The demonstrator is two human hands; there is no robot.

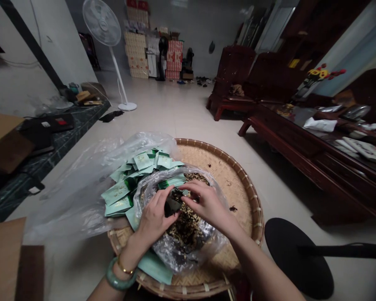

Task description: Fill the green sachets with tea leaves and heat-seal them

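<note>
While both hands work over the round woven tray [257,209], the step in hand appears to be the handling of a small dark pouch [173,205] at its upper end, above loose dried bits. The listing runs from left to right.

Item: a large clear plastic sheet [78,196], crumpled, spilling past the tray's left edge.

Item: green packets [117,192], heaped at the tray's left, beside the inner clear bag [167,251].

Item: the left hand [152,217], with a gold bangle [124,267] and a green bangle [119,281] at the wrist. Its fingers close around the dark pouch, forefinger near the top, thumb low at the near side.

Item: the dark pouch, held tilted between the left thumb and fingers, just left of the right fingertips. Dark flaky matter shows at its upper part; whether this lies inside the pouch or behind it is unclear.

Item: loose dried bits [188,223], dark and pale mixed, lying in the inner clear bag beneath the hands.

Item: the right hand [209,205], thumb and forefinger bent and slightly parted beside the pouch's upper right. Whether they pinch its edge or some bits cannot be told.

Handling note, by judgement: the next move calls for a steady left grip, the pouch kept over the bag, and light, exact right fingertips, lest bits scatter.
</note>
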